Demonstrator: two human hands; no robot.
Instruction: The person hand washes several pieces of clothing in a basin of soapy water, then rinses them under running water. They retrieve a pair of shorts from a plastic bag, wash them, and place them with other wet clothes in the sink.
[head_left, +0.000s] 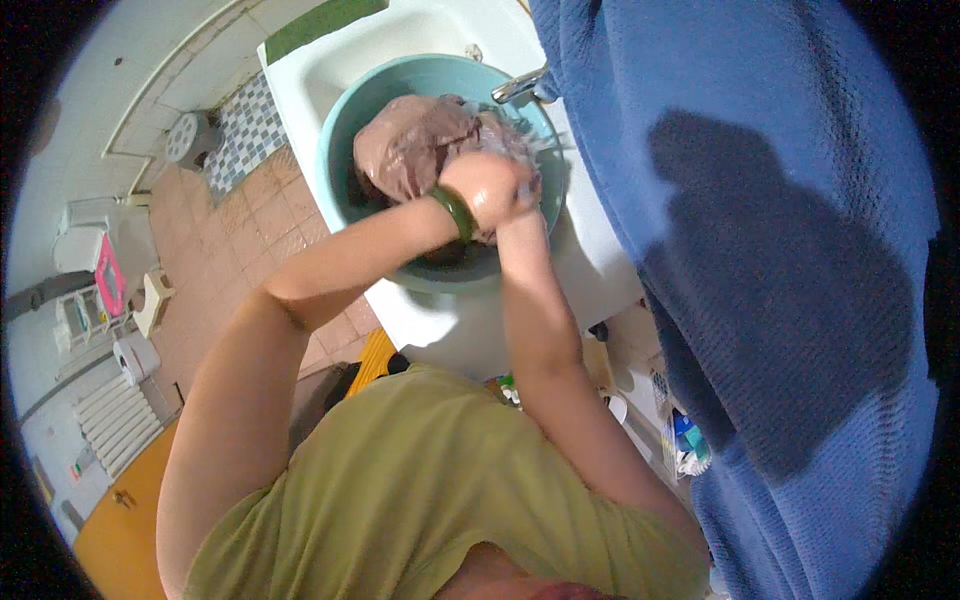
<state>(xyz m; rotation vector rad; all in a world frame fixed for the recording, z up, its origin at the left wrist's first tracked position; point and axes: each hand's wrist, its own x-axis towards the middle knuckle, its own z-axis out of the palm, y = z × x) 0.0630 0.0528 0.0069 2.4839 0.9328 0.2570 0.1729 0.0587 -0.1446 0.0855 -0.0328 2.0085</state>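
Observation:
A teal plastic basin (330, 161) sits in a white sink (311, 82). Wet pinkish-brown cloth (401, 146) is bunched up inside it, bulging on the left side. My left hand (486, 189), with a green bangle (456, 214) at the wrist, is curled into a fist against the cloth at the basin's right half. My right hand (527, 196) meets it there and is mostly covered by the left, so its fingers do not show. Beneath a chrome faucet (517, 86), water splashes over the cloth beside my hands.
A large blue textured cloth (750, 90) hangs close along the right. Green material (322, 26) lies on the sink's far left rim. Left on the tiled floor (247, 232) are a grey stool (191, 140) and a white shelf rack (82, 319). An orange-brown door (127, 525) stands lower left.

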